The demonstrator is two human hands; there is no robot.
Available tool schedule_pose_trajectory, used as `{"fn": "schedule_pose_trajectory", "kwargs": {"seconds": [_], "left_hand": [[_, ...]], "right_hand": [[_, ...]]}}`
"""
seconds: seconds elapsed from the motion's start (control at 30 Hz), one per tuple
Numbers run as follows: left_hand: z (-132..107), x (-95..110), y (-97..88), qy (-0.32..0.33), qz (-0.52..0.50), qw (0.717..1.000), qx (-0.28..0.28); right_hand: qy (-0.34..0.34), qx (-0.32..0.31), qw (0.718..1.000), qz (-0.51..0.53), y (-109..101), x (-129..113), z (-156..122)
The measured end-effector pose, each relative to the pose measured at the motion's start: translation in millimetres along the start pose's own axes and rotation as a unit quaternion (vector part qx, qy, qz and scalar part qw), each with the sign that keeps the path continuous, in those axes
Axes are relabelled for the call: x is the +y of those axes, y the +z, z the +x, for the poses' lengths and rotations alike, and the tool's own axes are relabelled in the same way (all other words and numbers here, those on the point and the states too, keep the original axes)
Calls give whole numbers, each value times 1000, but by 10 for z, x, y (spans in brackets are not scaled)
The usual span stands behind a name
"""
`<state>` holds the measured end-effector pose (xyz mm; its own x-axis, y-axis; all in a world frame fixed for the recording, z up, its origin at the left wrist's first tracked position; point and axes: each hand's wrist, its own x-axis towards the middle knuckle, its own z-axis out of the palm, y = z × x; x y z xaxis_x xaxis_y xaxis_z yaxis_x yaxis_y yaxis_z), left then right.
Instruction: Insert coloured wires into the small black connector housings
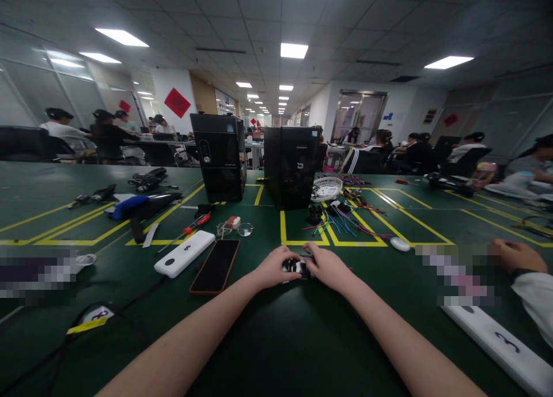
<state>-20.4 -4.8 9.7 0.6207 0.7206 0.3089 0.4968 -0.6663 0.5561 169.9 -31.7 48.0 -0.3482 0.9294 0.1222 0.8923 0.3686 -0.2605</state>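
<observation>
**Two hands, one fiddly little part**

So from my remote seat, I've got a small black-and-white part (296,267) between both hands, low over the green worktop (276,339). It sits right of the smartphone (216,267), on the near side of the black computer tower (295,169).

For something this tiny, I'd let the left hand (273,264) play the vise and save the right hand (327,265) for the fussy bits. Light pressure, wrists low, and don't cover the thing completely.

Finger check: the left ones are curled in, with thumb and fingertips parted about the part's own width, gripping its left end. The right ones are bent in close and touching the other end, but honestly can't tell if they're pinching or just steadying, since they hide that side.
</observation>
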Motion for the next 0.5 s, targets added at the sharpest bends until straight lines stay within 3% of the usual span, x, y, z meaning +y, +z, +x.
{"fn": "schedule_pose_trajectory", "kwargs": {"seconds": [0.1,0.23,0.5], "left_hand": [[2,1,-2,-5,13,1000,-21],[-3,13,-3,7,-3,1000,-13],[-10,70,-38,-1,-4,1000,-23]], "right_hand": [[-11,-38,999,-12,-12,-69,-21],[30,-47,998,-33,-32,-15,-7],[212,-78,974,-24,-176,442,48]]}}
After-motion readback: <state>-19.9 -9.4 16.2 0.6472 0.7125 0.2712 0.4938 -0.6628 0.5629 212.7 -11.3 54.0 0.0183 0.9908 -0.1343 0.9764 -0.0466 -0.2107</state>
